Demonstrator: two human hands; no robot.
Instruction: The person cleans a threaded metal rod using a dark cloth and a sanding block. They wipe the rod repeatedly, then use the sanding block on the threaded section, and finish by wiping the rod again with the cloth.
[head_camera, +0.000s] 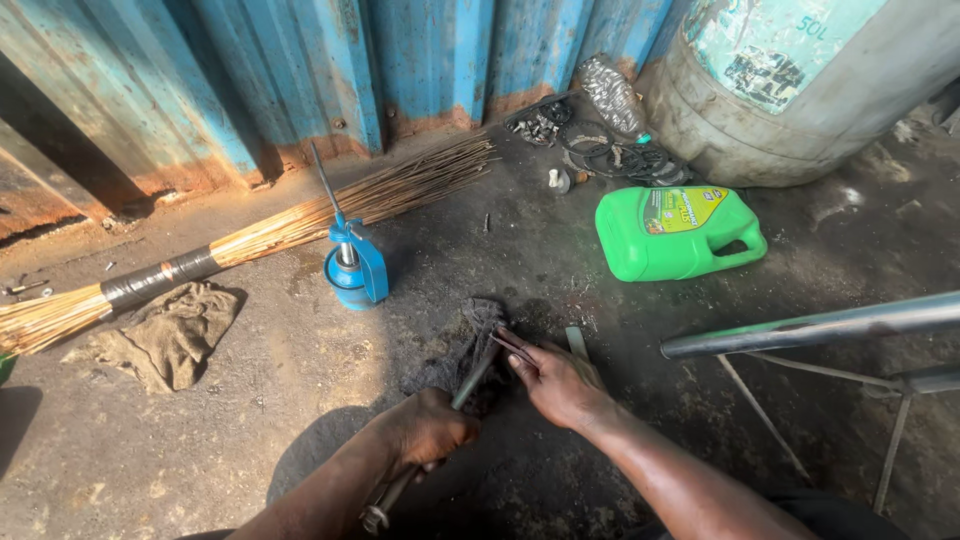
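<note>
Head view: a metal rod is being gripped in the closed left hand, low and near, its far end being pinched by the right hand over a dark oily rag. Slipping is being risked by greasy fingers. A green jug with a yellow label is lying far right, beside a grey drum bearing a pale torn label.

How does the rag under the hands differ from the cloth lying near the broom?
The dark rag is black and greasy, bunched beneath the metal rod and touched by the right hand. The tan cloth is paler, spread out and untouched beside the broom. Both are crumpled on the ground.
</note>
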